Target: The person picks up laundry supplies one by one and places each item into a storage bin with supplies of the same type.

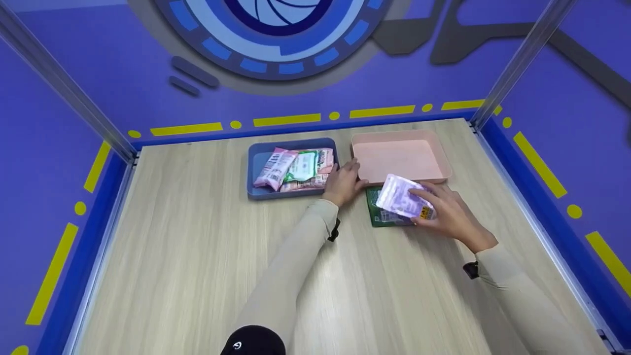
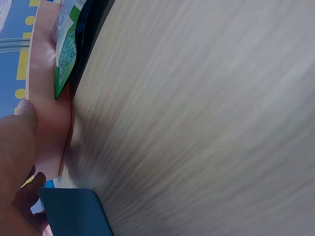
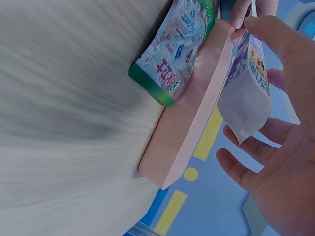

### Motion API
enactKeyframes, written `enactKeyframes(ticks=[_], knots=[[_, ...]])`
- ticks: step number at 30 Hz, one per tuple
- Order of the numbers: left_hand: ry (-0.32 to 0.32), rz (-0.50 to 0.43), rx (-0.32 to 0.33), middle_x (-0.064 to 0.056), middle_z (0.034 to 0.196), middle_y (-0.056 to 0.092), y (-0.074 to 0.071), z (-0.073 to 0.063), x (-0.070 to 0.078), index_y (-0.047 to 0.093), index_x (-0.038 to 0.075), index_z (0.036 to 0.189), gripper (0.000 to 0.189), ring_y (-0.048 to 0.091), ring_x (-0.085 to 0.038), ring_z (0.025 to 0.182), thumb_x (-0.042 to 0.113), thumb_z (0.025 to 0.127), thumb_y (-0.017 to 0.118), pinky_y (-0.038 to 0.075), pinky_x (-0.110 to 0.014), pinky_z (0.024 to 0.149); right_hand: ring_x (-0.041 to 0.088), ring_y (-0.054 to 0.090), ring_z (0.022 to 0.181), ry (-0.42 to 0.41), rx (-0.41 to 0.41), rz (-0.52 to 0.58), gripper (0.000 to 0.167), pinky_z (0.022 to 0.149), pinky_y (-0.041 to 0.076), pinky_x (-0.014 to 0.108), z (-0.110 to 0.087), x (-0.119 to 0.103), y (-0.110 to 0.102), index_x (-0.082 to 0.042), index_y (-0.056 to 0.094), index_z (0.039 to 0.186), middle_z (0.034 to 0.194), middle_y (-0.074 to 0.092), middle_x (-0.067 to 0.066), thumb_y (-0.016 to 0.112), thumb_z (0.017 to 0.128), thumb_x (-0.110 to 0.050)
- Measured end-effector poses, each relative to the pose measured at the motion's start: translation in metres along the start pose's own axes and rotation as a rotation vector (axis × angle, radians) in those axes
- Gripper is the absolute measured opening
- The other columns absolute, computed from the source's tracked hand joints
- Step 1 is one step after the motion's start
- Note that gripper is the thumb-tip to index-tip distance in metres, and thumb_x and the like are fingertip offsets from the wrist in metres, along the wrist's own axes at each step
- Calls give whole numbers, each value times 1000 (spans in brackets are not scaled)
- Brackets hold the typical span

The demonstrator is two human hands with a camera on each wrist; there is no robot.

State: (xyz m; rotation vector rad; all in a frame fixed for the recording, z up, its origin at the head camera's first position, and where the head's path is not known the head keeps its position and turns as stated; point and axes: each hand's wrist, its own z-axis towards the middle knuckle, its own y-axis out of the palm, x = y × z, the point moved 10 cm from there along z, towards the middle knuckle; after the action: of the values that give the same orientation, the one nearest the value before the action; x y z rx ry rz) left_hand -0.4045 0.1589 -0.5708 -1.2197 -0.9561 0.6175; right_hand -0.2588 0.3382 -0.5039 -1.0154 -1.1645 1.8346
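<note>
In the head view my right hand (image 1: 446, 209) pinches a purple-and-white pouch (image 1: 402, 196) between thumb and fingers. The pouch is tilted above a green pouch (image 1: 375, 209), which lies in front of the pink tray (image 1: 365, 162) and leans on its front wall in the right wrist view. My left hand (image 1: 343, 183) lies between the two trays. Its thumb touches the pink tray's front left corner, while its fingers are by the side wall, next to the blue tray (image 1: 252, 167). In the right wrist view the purple-and-white pouch (image 3: 243, 98) hangs from my fingertips, its end pointing down.
Inside the blue tray lie a pink packet (image 1: 276, 168), a green-and-white packet (image 1: 301, 166) and further pink packets (image 1: 323, 160). The trays stand side by side at the back of the wooden table (image 1: 197, 256). Blue panels (image 1: 305, 101) with yellow marks enclose its back and sides.
</note>
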Motion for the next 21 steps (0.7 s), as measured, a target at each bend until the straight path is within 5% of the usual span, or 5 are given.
enactKeyframes(ticks=[21], knots=[[15,15,3,-7,162,40,-2,-1,1,50,9,151,62,42,-21,146,49,105,54,26,-50,124,47,48,128,122,-79,11,75,103,39,68,17,24,0,-12,57,145,148,49,25,89,81,-34]])
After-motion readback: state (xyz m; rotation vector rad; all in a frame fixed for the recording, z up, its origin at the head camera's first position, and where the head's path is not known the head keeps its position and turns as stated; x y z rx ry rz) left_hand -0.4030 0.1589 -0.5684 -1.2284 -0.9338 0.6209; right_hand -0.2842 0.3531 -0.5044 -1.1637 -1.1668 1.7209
